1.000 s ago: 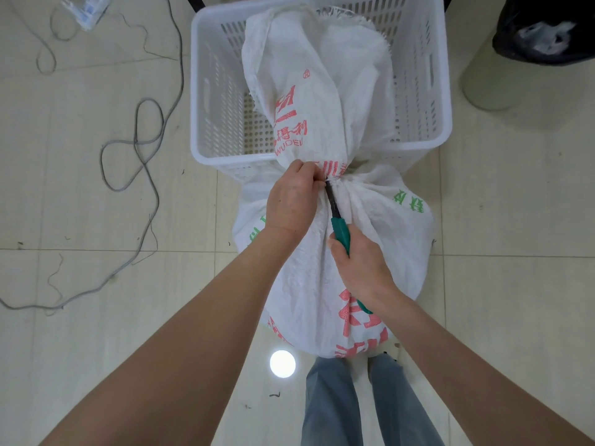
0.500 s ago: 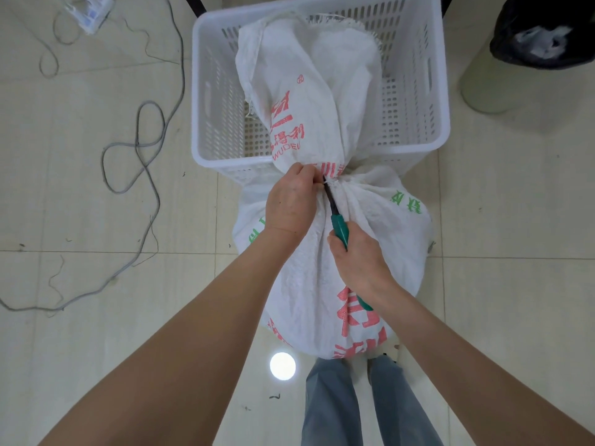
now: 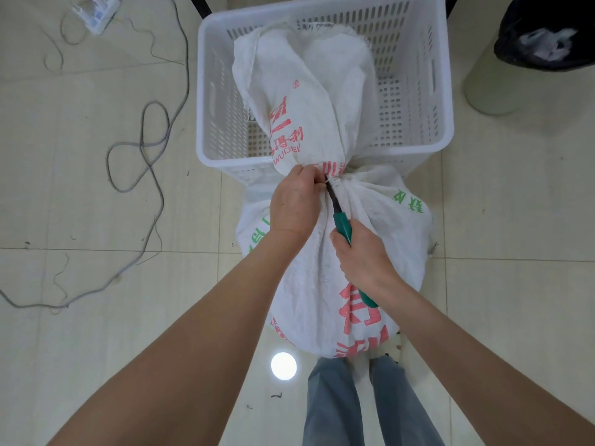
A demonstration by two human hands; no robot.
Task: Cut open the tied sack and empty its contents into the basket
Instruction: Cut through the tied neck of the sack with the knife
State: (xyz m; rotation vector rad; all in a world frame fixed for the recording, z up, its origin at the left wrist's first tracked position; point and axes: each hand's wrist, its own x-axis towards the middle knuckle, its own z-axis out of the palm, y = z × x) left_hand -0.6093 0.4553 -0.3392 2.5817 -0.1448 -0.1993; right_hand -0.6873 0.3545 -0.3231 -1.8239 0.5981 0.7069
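A white woven sack (image 3: 380, 226) with red and green print stands on the floor, tied at its neck; its loose top flops forward into the white plastic basket (image 3: 441, 91). My left hand (image 3: 294, 201) pinches the gathered neck at the tie. My right hand (image 3: 360, 255) grips a green-handled cutter (image 3: 342, 222), whose dark tip sits right at the tie beside my left fingers. What is inside the sack is hidden.
A grey cable (image 3: 145, 156) loops over the tiled floor on the left, near a power strip (image 3: 96, 11) at top left. A pale bin with a black liner (image 3: 544, 43) stands at the top right. My jeans-clad legs (image 3: 367, 403) are just behind the sack.
Both hands and the cutter stay at the tie. The view has shifted slightly; the sack's flopped top leans a little more to the left.
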